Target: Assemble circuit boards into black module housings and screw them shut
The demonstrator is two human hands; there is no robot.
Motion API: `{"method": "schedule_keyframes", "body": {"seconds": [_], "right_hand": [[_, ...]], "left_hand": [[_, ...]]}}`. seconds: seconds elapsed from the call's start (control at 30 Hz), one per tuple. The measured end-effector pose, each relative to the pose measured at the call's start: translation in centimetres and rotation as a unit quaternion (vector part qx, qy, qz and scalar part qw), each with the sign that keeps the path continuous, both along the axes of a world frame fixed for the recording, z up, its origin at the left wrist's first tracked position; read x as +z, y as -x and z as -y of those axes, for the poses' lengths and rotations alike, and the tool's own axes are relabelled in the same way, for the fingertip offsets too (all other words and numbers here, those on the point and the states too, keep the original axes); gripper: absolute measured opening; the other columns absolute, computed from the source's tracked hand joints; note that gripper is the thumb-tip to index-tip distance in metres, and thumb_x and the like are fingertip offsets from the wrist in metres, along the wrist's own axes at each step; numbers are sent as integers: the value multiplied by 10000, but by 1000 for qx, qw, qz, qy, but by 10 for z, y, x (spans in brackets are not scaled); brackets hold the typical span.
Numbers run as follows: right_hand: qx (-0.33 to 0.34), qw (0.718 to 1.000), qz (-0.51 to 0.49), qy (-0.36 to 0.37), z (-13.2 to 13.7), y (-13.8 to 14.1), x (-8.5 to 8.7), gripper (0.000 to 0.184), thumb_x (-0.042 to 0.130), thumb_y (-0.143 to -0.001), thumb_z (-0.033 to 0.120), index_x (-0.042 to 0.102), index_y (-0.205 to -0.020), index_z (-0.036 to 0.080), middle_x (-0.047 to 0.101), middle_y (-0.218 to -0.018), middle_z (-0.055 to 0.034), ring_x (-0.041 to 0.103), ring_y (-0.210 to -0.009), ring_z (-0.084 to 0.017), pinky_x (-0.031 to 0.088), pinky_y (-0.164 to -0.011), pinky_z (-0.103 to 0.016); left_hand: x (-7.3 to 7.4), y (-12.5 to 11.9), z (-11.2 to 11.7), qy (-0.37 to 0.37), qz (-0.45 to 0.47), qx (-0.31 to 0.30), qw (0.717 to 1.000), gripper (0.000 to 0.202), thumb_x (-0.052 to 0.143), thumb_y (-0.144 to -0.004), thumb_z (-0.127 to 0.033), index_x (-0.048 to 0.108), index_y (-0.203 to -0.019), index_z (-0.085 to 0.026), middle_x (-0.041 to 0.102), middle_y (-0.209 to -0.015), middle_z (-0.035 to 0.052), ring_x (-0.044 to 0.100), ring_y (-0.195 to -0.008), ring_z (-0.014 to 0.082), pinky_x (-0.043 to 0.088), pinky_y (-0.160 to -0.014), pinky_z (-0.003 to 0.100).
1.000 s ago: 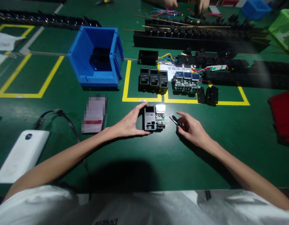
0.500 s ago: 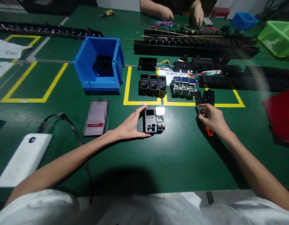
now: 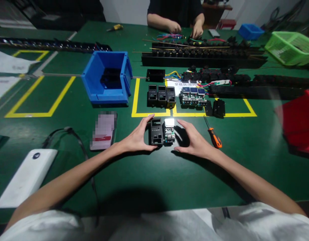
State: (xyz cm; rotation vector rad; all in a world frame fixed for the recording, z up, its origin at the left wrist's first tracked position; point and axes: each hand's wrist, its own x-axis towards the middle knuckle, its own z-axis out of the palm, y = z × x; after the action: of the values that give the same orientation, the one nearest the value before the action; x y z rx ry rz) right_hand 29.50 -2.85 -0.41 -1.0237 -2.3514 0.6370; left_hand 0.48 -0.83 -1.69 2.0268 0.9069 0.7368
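A black plastic housing (image 3: 156, 131) with a window and cutouts lies on the green table. My left hand (image 3: 136, 136) curves round its left side, forefinger by the top edge and thumb by the bottom edge, fingers spread. Just right of the housing, a thin gap away, sits a small circuit board (image 3: 169, 131) with a white display and sockets. My right hand (image 3: 194, 139) is open to the right of this board, thumb and forefinger wide apart, holding nothing. Farther right lies a screwdriver (image 3: 214, 136) with an orange and black handle.
Three similar housings (image 3: 157, 96) and several circuit boards (image 3: 193, 97) stand behind, near black plates (image 3: 219, 108). A blue bin (image 3: 106, 97) holds dark parts. A phone (image 3: 104, 130) and white power bank (image 3: 26, 179) lie left. Across the table a person's hands (image 3: 174, 26) work among wires.
My right hand has left the screwdriver on the table and come left beside the circuit board. A gap has opened between the housing and the board. The view has tilted up slightly.
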Motion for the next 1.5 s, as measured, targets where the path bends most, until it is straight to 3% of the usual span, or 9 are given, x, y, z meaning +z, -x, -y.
{"method": "schedule_keyframes", "body": {"seconds": [0.27, 0.47, 0.63, 0.9, 1.0, 1.1, 1.2, 1.37, 1.5], "right_hand": [[-17, 999, -26, 30, -21, 18, -23, 1075, 816, -650, 428, 209, -1512, 215, 401, -1482, -201, 424, -1354, -378, 370, -1090, -592], [-26, 995, -82, 43, -21, 14, -27, 985, 834, -600, 378, 315, -1420, 209, 462, -1387, -173, 486, -1277, -356, 412, -1058, -561], [-30, 994, -101, 38, -20, 10, -26, 969, 835, -598, 361, 315, -1401, 210, 437, -1383, -161, 457, -1298, -337, 390, -1093, -531], [-48, 990, -115, 59, -18, 10, -28, 978, 825, -609, 336, 286, -1417, 217, 447, -1381, -157, 471, -1290, -346, 389, -1094, -548], [-48, 991, -116, 55, -17, 10, -29, 984, 827, -611, 348, 282, -1421, 221, 447, -1381, -157, 474, -1287, -348, 393, -1090, -548], [-51, 991, -117, 45, -17, 10, -30, 977, 826, -616, 359, 285, -1417, 221, 447, -1371, -153, 476, -1283, -343, 395, -1090, -542], [-54, 991, -115, 41, -17, 11, -29, 974, 826, -615, 359, 288, -1414, 218, 446, -1366, -154, 473, -1283, -344, 395, -1091, -541], [-58, 991, -110, 45, -15, 12, -26, 966, 820, -617, 354, 286, -1414, 232, 445, -1364, -150, 471, -1280, -349, 398, -1084, -556], [-60, 991, -108, 41, -14, 12, -25, 965, 818, -617, 354, 291, -1414, 219, 445, -1365, -156, 470, -1280, -349, 400, -1084, -547]], "left_hand": [[-3, -2, 1, 84, 68, -13, 994, 1058, 831, -623, -276, 197, -1470, -297, 253, -1551, 159, 344, -1428, 344, 278, -1174, 598], [-15, -3, 0, 22, 32, 5, 999, 1108, 903, -512, -379, 261, -1409, -267, 347, -1461, 180, 408, -1371, 372, 314, -1149, 620], [-16, -1, 2, -30, -23, 13, 999, 1365, 898, -498, -483, 17, -1518, -270, 264, -1497, 216, 377, -1374, 397, 346, -1115, 634], [-1, 8, 6, -52, -109, -17, 993, 1350, 852, -546, -569, -17, -1544, -298, 199, -1568, 186, 289, -1431, 412, 315, -1131, 648], [17, 28, 6, -88, -128, 14, 988, 1172, 821, -607, -559, 142, -1530, -311, 311, -1531, 134, 359, -1394, 380, 367, -1124, 604], [27, 71, 1, -156, -154, 206, 954, 899, 750, -731, -509, 306, -1482, -291, 434, -1456, 116, 404, -1345, 412, 348, -1106, 647], [18, 122, -6, -149, -206, 336, 907, 1062, 788, -673, -537, 232, -1527, -239, 436, -1457, 153, 358, -1328, 541, 271, -1060, 760], [-16, 163, -13, -69, -267, 344, 898, 1235, 844, -554, -552, 197, -1545, -198, 542, -1340, 199, 381, -1250, 641, 320, -915, 823], [-30, 165, -23, -131, -243, 299, 914, 1122, 812, -611, -531, 250, -1517, -182, 550, -1333, 189, 385, -1291, 582, 344, -960, 760]]}}
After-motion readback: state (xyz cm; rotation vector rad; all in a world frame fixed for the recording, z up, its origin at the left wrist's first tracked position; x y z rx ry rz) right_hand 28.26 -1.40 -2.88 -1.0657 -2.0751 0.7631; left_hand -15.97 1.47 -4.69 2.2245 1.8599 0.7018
